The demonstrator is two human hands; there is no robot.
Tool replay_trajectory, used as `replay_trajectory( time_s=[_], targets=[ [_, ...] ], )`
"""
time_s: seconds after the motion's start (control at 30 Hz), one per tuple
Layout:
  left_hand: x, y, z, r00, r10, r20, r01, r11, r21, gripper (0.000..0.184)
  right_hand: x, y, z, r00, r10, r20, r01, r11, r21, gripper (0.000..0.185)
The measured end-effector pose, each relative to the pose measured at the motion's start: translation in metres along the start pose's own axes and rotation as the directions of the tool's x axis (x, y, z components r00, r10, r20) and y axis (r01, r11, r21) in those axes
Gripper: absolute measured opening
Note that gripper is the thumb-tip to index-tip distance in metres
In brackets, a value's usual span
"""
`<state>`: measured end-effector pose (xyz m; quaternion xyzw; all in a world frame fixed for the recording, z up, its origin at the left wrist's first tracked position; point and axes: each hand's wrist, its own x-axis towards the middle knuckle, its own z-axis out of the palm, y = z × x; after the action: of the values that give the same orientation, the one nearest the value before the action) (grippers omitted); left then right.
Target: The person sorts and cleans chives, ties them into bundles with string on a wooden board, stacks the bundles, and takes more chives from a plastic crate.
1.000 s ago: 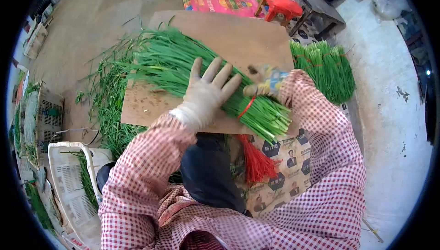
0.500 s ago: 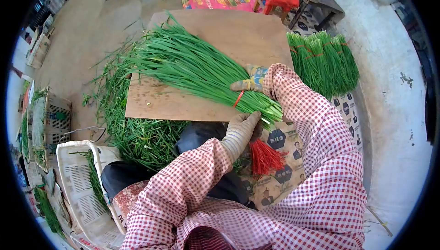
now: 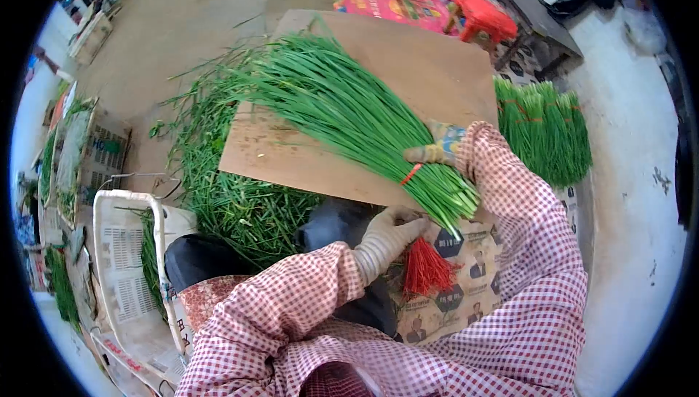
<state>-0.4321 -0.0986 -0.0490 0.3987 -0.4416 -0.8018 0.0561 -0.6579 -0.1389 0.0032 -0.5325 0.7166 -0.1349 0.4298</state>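
Observation:
A long bunch of garlic chives (image 3: 349, 98), bound with one red tie (image 3: 411, 174), lies slantwise across a brown board (image 3: 291, 160). Its pale cut ends stick out past the board's near right edge. My right hand (image 3: 440, 143), in a patterned glove, is closed around the bunch just beyond the tie. My left hand (image 3: 389, 237), in a pale glove, is below the cut ends, off the bunch. Its fingers are curled at the top of a hanging bundle of red ties (image 3: 428, 269); what they pinch is hidden.
Tied chive bunches (image 3: 546, 135) stand to the right. Loose green trimmings (image 3: 240, 218) heap left of the board. A white plastic basket (image 3: 127, 266) is at the lower left. Beyond the board are a red-topped stool (image 3: 484, 14) and a dark bench (image 3: 539, 25).
My left hand has come away from the cut ends and down to the red ties. My right hand still grips the bunch. The whole view has shifted, so the board appears farther right.

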Motion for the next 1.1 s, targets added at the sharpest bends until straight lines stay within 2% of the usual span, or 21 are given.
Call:
replay_trajectory(
  time_s=[0.13,0.17,0.23,0.27,0.33,0.37,0.43,0.47,0.53,0.57,0.6,0.67,0.73,0.77,0.8,0.83,0.9,0.93,1.0,1.07,1.1],
  targets=[
    [0.005,0.002,-0.008,0.991,0.007,-0.137,-0.066,0.898,-0.434,0.036,0.007,0.005,0.001,0.988,0.139,0.061,-0.124,0.973,-0.196,0.114],
    [0.007,-0.001,-0.016,0.999,-0.031,0.008,0.032,0.901,-0.433,0.047,0.001,0.004,0.003,0.993,0.091,0.069,-0.084,0.991,-0.103,0.112],
    [-0.012,0.014,-0.005,0.996,-0.061,-0.061,0.028,0.899,-0.437,0.052,-0.019,0.000,0.016,0.997,0.038,0.066,-0.037,0.999,-0.019,0.110],
    [-0.020,0.020,-0.002,0.986,-0.101,-0.129,0.034,0.897,-0.441,0.058,-0.031,0.001,0.027,0.993,-0.026,0.114,0.008,0.989,0.148,0.098],
    [-0.019,-0.003,-0.012,0.995,-0.041,-0.087,-0.004,0.886,-0.464,0.064,-0.059,-0.003,0.055,0.979,-0.113,0.170,0.027,0.896,0.443,0.082],
    [-0.017,-0.015,-0.016,1.000,0.002,0.003,0.000,0.824,-0.566,0.063,-0.075,-0.006,0.073,0.975,-0.130,0.181,0.004,0.824,0.566,0.079],
    [-0.007,-0.031,-0.027,0.971,0.054,0.233,0.127,0.708,-0.694,0.063,-0.095,0.010,0.114,0.977,-0.210,-0.033,0.192,0.807,0.558,0.082],
    [-0.012,-0.030,-0.024,0.968,0.076,0.237,0.115,0.710,-0.695,0.063,-0.107,0.003,0.123,0.975,-0.218,-0.043,0.206,0.815,0.542,0.082],
    [-0.030,-0.020,-0.021,0.956,0.265,0.126,-0.157,0.824,-0.544,0.064,-0.124,-0.015,0.134,0.919,-0.247,-0.307,0.389,0.693,0.607,0.082],
    [-0.035,-0.005,-0.018,0.936,0.334,0.113,-0.229,0.819,-0.527,0.066,-0.126,-0.017,0.134,0.911,-0.200,-0.361,0.395,0.679,0.619,0.091],
    [-0.038,0.014,-0.018,0.926,0.356,0.127,-0.245,0.822,-0.514,0.066,-0.126,-0.018,0.128,0.897,-0.213,-0.387,0.421,0.678,0.603,0.091],
    [-0.037,0.062,-0.018,0.786,0.550,0.281,-0.424,0.811,-0.402,0.073,-0.127,-0.040,0.092,0.834,-0.316,-0.453,0.519,0.729,0.446,0.093],
    [-0.028,0.107,-0.014,0.727,0.621,0.294,-0.513,0.775,-0.369,0.075,-0.123,-0.086,0.063,0.712,-0.368,-0.598,0.668,0.619,0.413,0.084],
    [-0.025,0.133,-0.015,0.692,0.660,0.292,-0.625,0.751,-0.216,0.075,-0.098,-0.077,0.047,0.710,-0.370,-0.600,0.703,0.425,0.570,0.076],
    [-0.023,0.154,-0.015,0.654,0.698,0.292,-0.717,0.695,-0.057,0.075,-0.086,-0.078,0.034,0.701,-0.368,-0.611,0.713,0.394,0.580,0.076],
    [-0.020,0.170,-0.015,0.633,0.709,0.311,-0.734,0.677,-0.052,0.075,-0.080,-0.084,0.023,0.698,-0.362,-0.618,0.713,0.433,0.552,0.075],
    [-0.013,0.192,-0.018,0.613,0.736,0.288,-0.790,0.567,0.235,0.076,-0.061,-0.088,0.010,0.710,-0.358,-0.606,0.682,0.564,0.465,0.074],
    [-0.006,0.191,-0.023,0.607,0.738,0.294,-0.794,0.557,0.242,0.076,-0.052,-0.090,0.008,0.721,-0.359,-0.592,0.647,0.654,0.392,0.074],
    [0.020,0.165,-0.041,0.463,0.860,0.215,-0.816,0.319,0.482,0.073,-0.036,-0.089,0.013,0.747,-0.355,-0.563,0.545,0.811,0.212,0.073],
    [0.056,0.141,-0.059,0.677,0.695,0.242,-0.725,0.686,0.058,0.063,-0.021,-0.089,0.024,0.761,-0.366,-0.536,0.439,0.899,0.009,0.073],
    [0.054,0.143,-0.061,0.776,0.583,0.242,-0.530,0.810,-0.250,0.057,-0.015,-0.092,0.026,0.763,-0.377,-0.525,0.398,0.914,-0.078,0.073]
  ],
)
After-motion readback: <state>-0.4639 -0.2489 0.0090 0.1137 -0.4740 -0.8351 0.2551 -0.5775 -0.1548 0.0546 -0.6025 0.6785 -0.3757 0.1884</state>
